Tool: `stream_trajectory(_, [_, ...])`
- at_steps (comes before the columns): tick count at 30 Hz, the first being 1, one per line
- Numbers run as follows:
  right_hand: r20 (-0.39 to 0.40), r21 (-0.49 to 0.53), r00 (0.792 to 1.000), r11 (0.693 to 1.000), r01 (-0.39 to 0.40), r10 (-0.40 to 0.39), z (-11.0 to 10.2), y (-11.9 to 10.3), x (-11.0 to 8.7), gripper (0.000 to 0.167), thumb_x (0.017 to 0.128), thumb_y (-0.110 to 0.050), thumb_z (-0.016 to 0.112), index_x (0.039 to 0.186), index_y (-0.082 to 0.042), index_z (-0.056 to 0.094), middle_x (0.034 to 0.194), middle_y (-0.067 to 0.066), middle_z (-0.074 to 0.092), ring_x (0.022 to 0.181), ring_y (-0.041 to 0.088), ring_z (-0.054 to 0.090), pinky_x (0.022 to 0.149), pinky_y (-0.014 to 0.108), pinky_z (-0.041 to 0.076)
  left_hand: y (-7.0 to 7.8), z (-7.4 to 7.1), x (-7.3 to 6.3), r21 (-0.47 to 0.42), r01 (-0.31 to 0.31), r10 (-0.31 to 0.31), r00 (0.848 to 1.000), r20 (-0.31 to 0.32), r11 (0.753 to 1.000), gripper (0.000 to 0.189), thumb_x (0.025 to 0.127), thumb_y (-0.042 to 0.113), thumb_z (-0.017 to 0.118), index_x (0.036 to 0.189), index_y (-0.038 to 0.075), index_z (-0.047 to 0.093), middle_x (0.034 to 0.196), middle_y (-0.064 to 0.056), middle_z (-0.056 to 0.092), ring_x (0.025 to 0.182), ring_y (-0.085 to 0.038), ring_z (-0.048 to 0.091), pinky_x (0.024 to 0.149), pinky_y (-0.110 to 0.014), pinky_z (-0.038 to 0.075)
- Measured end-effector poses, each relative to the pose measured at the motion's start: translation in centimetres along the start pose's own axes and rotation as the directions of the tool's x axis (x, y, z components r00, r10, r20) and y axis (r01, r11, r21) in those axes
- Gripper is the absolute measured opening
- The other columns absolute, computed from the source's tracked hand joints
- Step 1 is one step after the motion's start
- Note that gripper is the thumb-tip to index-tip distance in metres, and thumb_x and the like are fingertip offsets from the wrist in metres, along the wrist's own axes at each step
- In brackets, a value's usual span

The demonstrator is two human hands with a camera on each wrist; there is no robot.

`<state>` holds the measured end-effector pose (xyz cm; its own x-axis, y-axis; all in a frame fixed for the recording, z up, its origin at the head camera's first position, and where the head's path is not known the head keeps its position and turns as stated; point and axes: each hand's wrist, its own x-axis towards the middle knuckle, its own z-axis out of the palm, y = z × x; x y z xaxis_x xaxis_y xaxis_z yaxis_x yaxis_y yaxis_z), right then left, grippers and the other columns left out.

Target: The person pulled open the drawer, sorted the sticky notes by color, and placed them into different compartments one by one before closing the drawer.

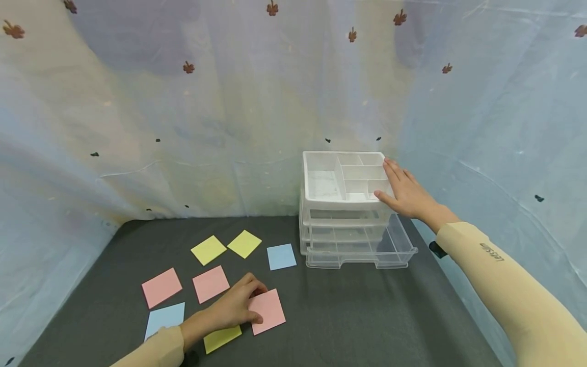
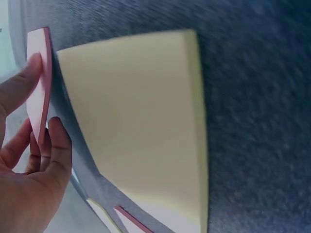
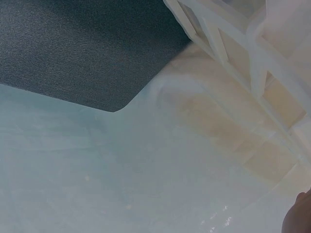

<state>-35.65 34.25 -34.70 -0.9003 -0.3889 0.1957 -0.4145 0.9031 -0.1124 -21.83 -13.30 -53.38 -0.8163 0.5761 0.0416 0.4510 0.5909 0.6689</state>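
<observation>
My left hand point(image 1: 236, 305) pinches a pink sticky note pad point(image 1: 269, 312) by its left side, thumb on one face and fingers on the other. In the left wrist view that pad point(image 2: 40, 92) is seen nearly edge-on. Just below the hand lies a yellow sticky note pad point(image 1: 222, 338), which fills the middle of the left wrist view. My right hand point(image 1: 405, 191) rests with fingers extended on the right top edge of a white and clear drawer organizer point(image 1: 339, 205). Its bottom drawer point(image 1: 357, 260) is pulled out and see-through.
Two more pink pads point(image 1: 161, 288), two yellow pads point(image 1: 244, 243) and two blue pads point(image 1: 282, 256) lie spread over the dark table point(image 1: 348, 316). A divided tray tops the organizer. A patterned curtain point(image 1: 257, 112) hangs behind and along the sides.
</observation>
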Motion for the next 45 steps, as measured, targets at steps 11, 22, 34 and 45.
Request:
stream_trajectory(11, [0.006,0.006,1.0,1.0,-0.005,0.005,-0.2,-0.2,-0.1,0.09,0.108,-0.05,0.047,0.164,0.003,0.0,0.173,0.02,-0.002,0.159,0.041,0.001,0.126,0.061,0.005,0.6,-0.7,-0.3,-0.032,-0.038,0.037,0.998,-0.048,0.999,0.036,0.086,0.006,0.086,0.118,0.014,0.071,0.106,0.004,0.061,0.087,-0.008,0.056,0.073,-0.024,0.053])
stream_trajectory(22, [0.009,-0.001,1.0,1.0,-0.02,0.02,0.2,0.4,0.1,0.091,0.108,-0.052,0.046,0.165,0.001,0.0,0.174,0.018,-0.003,0.16,0.039,0.0,0.126,0.059,0.004,1.2,-1.2,-0.5,-0.058,-0.053,0.041,0.98,-0.196,0.997,0.025,0.093,0.005,0.078,0.109,0.025,0.076,0.099,0.013,0.067,0.084,-0.007,0.058,0.071,-0.026,0.053])
stream_trajectory(34, [0.012,-0.003,1.0,1.0,-0.013,0.013,0.0,0.3,0.1,0.091,0.108,-0.052,0.045,0.165,0.002,0.0,0.174,0.018,-0.003,0.159,0.04,0.001,0.126,0.06,0.004,1.9,-2.5,-0.2,-0.125,-0.083,0.044,0.957,-0.285,0.989,0.017,0.098,0.013,0.075,0.11,0.024,0.076,0.101,0.009,0.069,0.079,-0.009,0.06,0.068,-0.027,0.054])
stream_trajectory(45, [0.006,0.007,1.0,1.0,-0.011,0.011,0.3,0.5,0.3,0.091,0.108,-0.053,0.045,0.165,0.001,-0.001,0.174,0.017,-0.004,0.16,0.039,0.0,0.126,0.06,0.005,4.2,-4.4,0.8,-0.204,-0.126,0.046,0.933,-0.358,0.971,0.018,0.1,0.018,0.072,0.113,0.031,0.074,0.107,0.012,0.069,0.089,-0.012,0.065,0.079,-0.03,0.058])
